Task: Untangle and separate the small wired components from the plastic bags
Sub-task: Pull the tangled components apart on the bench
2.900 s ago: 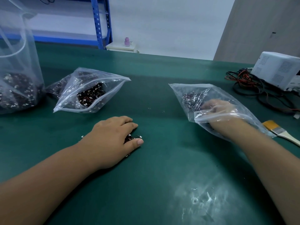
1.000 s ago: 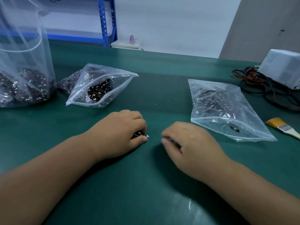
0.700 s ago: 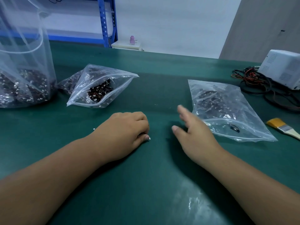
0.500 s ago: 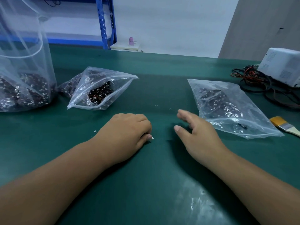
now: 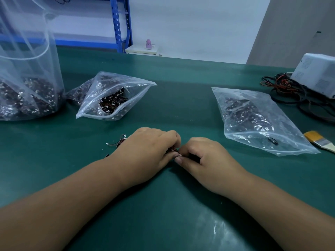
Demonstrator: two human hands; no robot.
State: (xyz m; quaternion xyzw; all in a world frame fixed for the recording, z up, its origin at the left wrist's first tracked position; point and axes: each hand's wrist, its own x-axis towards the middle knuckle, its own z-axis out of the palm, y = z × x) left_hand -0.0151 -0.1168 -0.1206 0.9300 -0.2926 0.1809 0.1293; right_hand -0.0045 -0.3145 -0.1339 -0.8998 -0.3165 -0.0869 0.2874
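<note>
Wired clump kept low on mat: left hand curls round it as anchor; right hand pinches white connector, likely to tease one lead free.

Pinched wired component is hiding mostly between left grip and right grip, too small to resolve. Frame edges are cutting off large bag, white box, brush.

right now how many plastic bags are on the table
4: a tall bag far left, an open zip bag left of centre, a smaller bag partly hidden behind it, and a flat bag on the right.
</note>
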